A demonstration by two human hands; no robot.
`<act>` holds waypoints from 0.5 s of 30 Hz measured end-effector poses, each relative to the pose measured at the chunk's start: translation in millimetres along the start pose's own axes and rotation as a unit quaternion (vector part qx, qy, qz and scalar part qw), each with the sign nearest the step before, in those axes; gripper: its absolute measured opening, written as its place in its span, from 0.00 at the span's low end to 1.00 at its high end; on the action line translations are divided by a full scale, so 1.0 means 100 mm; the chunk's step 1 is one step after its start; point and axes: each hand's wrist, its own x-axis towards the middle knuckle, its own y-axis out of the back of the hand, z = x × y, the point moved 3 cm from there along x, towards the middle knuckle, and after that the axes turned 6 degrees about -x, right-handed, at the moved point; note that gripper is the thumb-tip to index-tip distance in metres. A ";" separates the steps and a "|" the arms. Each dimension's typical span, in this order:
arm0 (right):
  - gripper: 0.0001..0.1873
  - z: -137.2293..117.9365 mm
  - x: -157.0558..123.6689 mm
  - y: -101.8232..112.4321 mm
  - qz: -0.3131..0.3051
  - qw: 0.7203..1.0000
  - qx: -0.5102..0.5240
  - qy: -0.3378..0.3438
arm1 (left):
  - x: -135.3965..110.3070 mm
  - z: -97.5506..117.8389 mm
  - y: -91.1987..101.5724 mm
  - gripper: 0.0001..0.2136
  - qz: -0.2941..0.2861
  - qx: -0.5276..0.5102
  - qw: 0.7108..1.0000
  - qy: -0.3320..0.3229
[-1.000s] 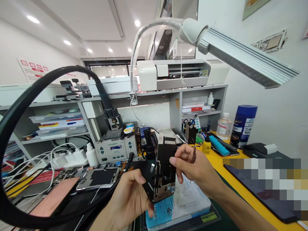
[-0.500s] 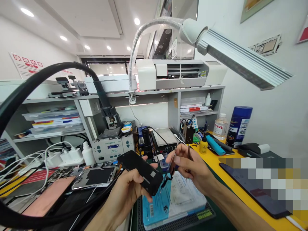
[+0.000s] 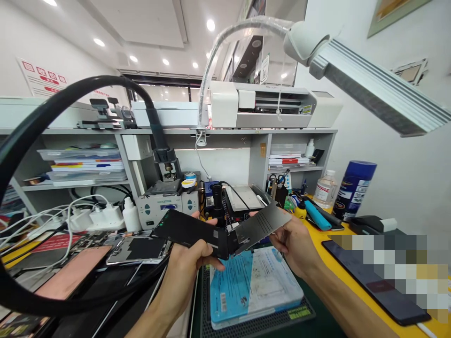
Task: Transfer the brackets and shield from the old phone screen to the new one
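Note:
My left hand (image 3: 186, 263) grips a slim black phone screen (image 3: 192, 232) by its long edges, thumb on top, tilted above the box. A thin dark grey metal plate (image 3: 264, 225) is pinched in my right hand (image 3: 298, 241), its broad face towards me. The plate's near end meets the lower right end of the phone screen; whether they are joined there I cannot tell. Some of the right fingers are hidden behind the plate. Below both hands lies a blue and white box (image 3: 253, 286) on a black ridged mat (image 3: 260, 328).
A black hose (image 3: 88, 84) arches close on the left. Phone parts, including a pink back panel (image 3: 75, 272), lie at left near a soldering station (image 3: 169, 206). At right are a large phone (image 3: 373, 281), a blue spray can (image 3: 354, 190) and a clear bottle (image 3: 324, 190). A lamp (image 3: 380, 84) hangs overhead.
The metal plate, seen nearly edge-on before, now shows its broad face. My right hand has moved slightly right, and the phone screen has tilted flatter and shifted left. The view has shifted a little.

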 end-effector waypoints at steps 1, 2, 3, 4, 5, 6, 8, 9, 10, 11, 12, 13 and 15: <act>0.05 0.00 0.01 0.01 0.009 1.000 0.003 -0.001 | 0.00 0.00 0.01 0.39 0.000 0.004 1.000 -0.005; 0.06 0.01 0.01 0.01 0.017 1.000 0.005 -0.003 | 0.00 0.00 0.01 0.37 0.000 0.012 1.000 -0.009; 0.08 0.01 0.01 0.02 0.025 1.000 0.008 -0.006 | -0.01 0.01 0.02 0.36 -0.002 0.022 1.000 -0.013; 0.09 0.01 0.02 0.02 0.033 0.999 0.012 -0.011 | -0.01 0.01 0.02 0.35 -0.003 0.032 0.999 -0.018; 0.10 0.01 0.02 0.03 0.041 0.999 0.015 -0.017 | -0.01 0.01 0.02 0.34 -0.005 0.039 0.999 -0.024; 0.10 0.01 0.02 0.03 0.046 0.998 0.019 -0.025 | -0.01 0.02 0.02 0.34 -0.007 0.046 0.998 -0.031; 0.10 0.00 0.03 0.04 0.050 0.997 0.027 -0.042 | -0.02 0.04 0.01 0.34 -0.008 0.056 0.997 -0.044; 0.08 -0.01 0.03 0.04 0.046 0.997 0.030 -0.053 | -0.02 0.05 0.01 0.34 -0.005 0.060 0.997 -0.048; 0.06 -0.01 0.03 0.04 0.038 0.997 0.033 -0.065 | -0.02 0.05 0.00 0.33 -0.002 0.064 0.997 -0.050; 0.04 -0.02 0.03 0.04 0.028 0.996 0.034 -0.077 | -0.02 0.06 0.00 0.33 0.002 0.065 0.997 -0.049; 0.02 -0.03 0.03 0.03 0.019 0.995 0.036 -0.089 | -0.02 0.07 0.00 0.33 0.004 0.061 0.997 -0.046; 0.02 -0.04 0.03 0.03 0.010 0.994 0.037 -0.100 | -0.02 0.07 0.00 0.33 0.005 0.054 0.998 -0.042; 0.05 -0.05 0.02 0.02 -0.001 0.993 0.041 -0.115 | -0.01 0.08 0.00 0.33 0.007 0.030 0.999 -0.038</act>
